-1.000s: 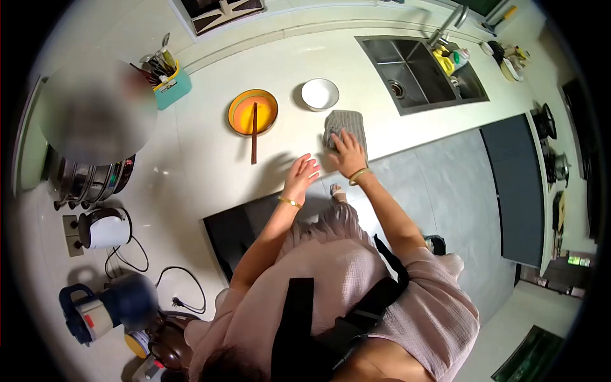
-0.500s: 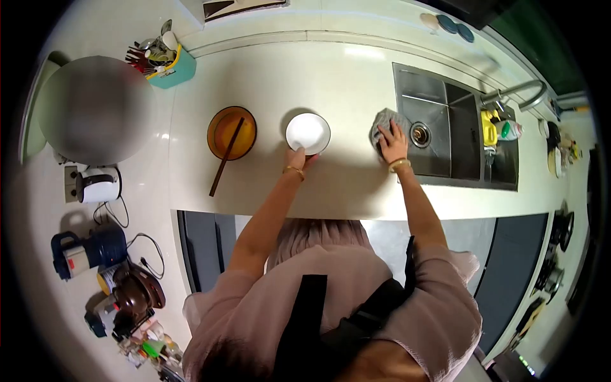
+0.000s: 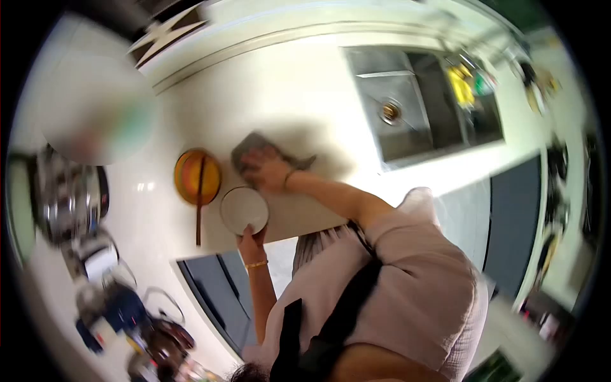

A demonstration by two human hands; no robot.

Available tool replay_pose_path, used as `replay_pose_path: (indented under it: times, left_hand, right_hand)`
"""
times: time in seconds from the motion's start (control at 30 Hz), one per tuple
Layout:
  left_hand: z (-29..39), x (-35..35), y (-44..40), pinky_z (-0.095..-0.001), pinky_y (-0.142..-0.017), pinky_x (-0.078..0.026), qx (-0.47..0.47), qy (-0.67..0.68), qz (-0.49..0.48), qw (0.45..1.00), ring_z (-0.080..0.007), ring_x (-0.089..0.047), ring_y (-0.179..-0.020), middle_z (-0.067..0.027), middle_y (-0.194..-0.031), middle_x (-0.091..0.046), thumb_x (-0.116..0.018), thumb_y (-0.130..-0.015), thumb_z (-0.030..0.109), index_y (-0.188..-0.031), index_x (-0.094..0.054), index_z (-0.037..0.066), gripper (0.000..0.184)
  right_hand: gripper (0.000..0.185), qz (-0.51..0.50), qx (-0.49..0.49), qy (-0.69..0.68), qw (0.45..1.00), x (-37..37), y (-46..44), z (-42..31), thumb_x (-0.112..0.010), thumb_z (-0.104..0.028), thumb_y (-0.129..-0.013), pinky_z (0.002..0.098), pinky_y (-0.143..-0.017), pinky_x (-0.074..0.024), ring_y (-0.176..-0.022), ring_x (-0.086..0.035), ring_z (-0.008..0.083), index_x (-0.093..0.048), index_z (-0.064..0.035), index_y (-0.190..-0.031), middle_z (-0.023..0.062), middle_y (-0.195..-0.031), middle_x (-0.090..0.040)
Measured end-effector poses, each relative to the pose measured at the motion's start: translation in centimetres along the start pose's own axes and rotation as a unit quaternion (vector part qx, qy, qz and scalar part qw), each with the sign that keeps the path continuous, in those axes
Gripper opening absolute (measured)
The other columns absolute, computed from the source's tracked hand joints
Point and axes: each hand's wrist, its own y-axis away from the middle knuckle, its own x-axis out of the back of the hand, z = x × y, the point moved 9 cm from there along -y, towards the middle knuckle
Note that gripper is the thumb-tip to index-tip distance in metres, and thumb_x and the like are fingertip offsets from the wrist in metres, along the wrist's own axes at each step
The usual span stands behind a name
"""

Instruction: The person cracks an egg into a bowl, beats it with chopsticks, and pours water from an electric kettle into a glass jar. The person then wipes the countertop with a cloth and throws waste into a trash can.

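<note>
At the counter's front edge, my left hand [image 3: 253, 238] grips the near rim of a white bowl [image 3: 244, 209], thumb over the edge. The bowl looks empty. My right hand [image 3: 265, 169], blurred, presses a grey cloth [image 3: 249, 145] onto the counter just behind the bowl. Part of the cloth trails out to the right of my wrist. To the left of both hands is an amber bowl [image 3: 184, 184] with brown chopsticks [image 3: 199, 219] lying across it, their ends jutting toward me.
A steel sink [image 3: 382, 137] is set into the counter [image 3: 305, 83] at the right, with a yellow bottle [image 3: 459, 86] beyond its basin. Along the left are a blurred round object [image 3: 95, 114], a metallic appliance [image 3: 70, 194] and a dark blue appliance [image 3: 124, 312].
My right hand has swept the cloth left from beside the sink to behind the white bowl. My left hand has drawn that bowl left and toward me. The view has turned.
</note>
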Motion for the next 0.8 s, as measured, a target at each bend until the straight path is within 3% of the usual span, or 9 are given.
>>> replay_pose_path:
  times: [0.07,0.23,0.4,0.5,0.53,0.57,0.7,0.8]
  left_hand:
    - [-0.8,0.7,-1.9,-0.0406,-0.072,-0.05,-0.014,0.044,0.016,0.999,-0.0314,-0.049,-0.093,-0.0182,-0.111,-0.041,-0.044,-0.074,0.004,-0.116,-0.03,-0.001,0.045]
    - [-3.7,-0.8,-7.7,-0.039,-0.07,-0.051,0.023,0.038,-0.043,0.998,-0.033,-0.049,-0.092,-0.0216,-0.107,-0.043,-0.042,-0.073,0.004,-0.112,-0.032,-0.008,0.042]
    - [-5.0,-1.4,-11.7,-0.0356,-0.064,-0.05,0.032,0.0,-0.013,0.999,-0.0303,-0.053,-0.083,-0.0207,-0.098,-0.048,-0.04,-0.074,0.005,-0.101,-0.041,-0.012,0.033]
    - [-5.5,-1.6,-14.1,-0.0365,-0.063,-0.049,0.004,-0.062,-0.065,0.996,-0.0288,-0.055,-0.078,-0.0191,-0.092,-0.053,-0.043,-0.075,0.01,-0.098,-0.045,-0.01,0.03]
    - [-5.8,-2.2,-14.6,-0.0365,-0.063,-0.049,0.0,-0.071,-0.07,0.995,-0.0289,-0.055,-0.077,-0.0189,-0.091,-0.053,-0.044,-0.075,0.01,-0.097,-0.046,-0.009,0.03]
    - [-6.2,-2.9,-14.8,-0.0365,-0.063,-0.049,0.002,-0.07,-0.069,0.995,-0.0289,-0.055,-0.077,-0.0188,-0.091,-0.053,-0.044,-0.075,0.011,-0.097,-0.046,-0.009,0.03]
    - [-6.7,-4.0,-15.6,-0.0364,-0.062,-0.049,0.005,-0.061,-0.049,0.997,-0.029,-0.056,-0.076,-0.0182,-0.087,-0.055,-0.046,-0.075,0.014,-0.094,-0.048,-0.007,0.029]
    - [-6.9,-4.6,-15.8,-0.0364,-0.062,-0.048,-0.002,-0.043,-0.041,0.998,-0.0291,-0.057,-0.075,-0.0178,-0.085,-0.056,-0.048,-0.074,0.017,-0.092,-0.05,-0.006,0.028]
  right_hand:
    - [0.038,-0.004,0.011,0.006,1.0,-0.3,3.7,-2.4,-0.05,-0.031,-0.071,0.0486,-0.098,-0.0128,-0.123,-0.018,0.0261,-0.05,-0.0241,-0.109,0.007,-0.131,-0.026]
    - [0.039,0.015,-0.017,0.008,1.0,0.7,10.9,-2.6,-0.054,-0.028,-0.071,0.048,-0.098,-0.0141,-0.123,-0.017,0.0259,-0.05,-0.0229,-0.109,0.0064,-0.133,-0.022]
    - [0.04,0.088,-0.131,0.015,0.987,1.9,18.1,-0.1,-0.052,-0.027,-0.074,0.0484,-0.098,-0.0147,-0.123,-0.017,0.024,-0.046,-0.02,-0.113,0.0061,-0.133,-0.022]
    - [0.044,0.073,-0.242,0.017,0.967,2.6,22.7,2.1,-0.052,-0.027,-0.073,0.0483,-0.098,-0.0141,-0.123,-0.018,0.0236,-0.043,-0.022,-0.116,0.005,-0.133,-0.022]
    - [0.044,0.11,-0.259,0.023,0.959,3.2,24.3,2.8,-0.052,-0.028,-0.074,0.0479,-0.098,-0.0137,-0.123,-0.018,0.0234,-0.042,-0.0235,-0.116,0.0045,-0.133,-0.022]
    - [0.044,0.145,-0.272,0.032,0.951,3.8,26.1,3.5,-0.051,-0.028,-0.074,0.0475,-0.098,-0.0133,-0.123,-0.018,0.0232,-0.042,-0.0249,-0.117,0.0041,-0.133,-0.022]
    - [0.046,0.116,-0.393,0.06,0.91,6.0,31.8,6.1,-0.049,-0.031,-0.076,0.0453,-0.099,-0.0128,-0.124,-0.017,0.0224,-0.036,-0.0265,-0.12,0.0042,-0.134,-0.02]
    - [0.046,0.165,-0.422,0.088,0.887,7.6,36.1,8.4,-0.048,-0.035,-0.077,0.0452,-0.099,-0.0126,-0.124,-0.016,0.0226,-0.036,-0.026,-0.12,0.0048,-0.133,-0.02]
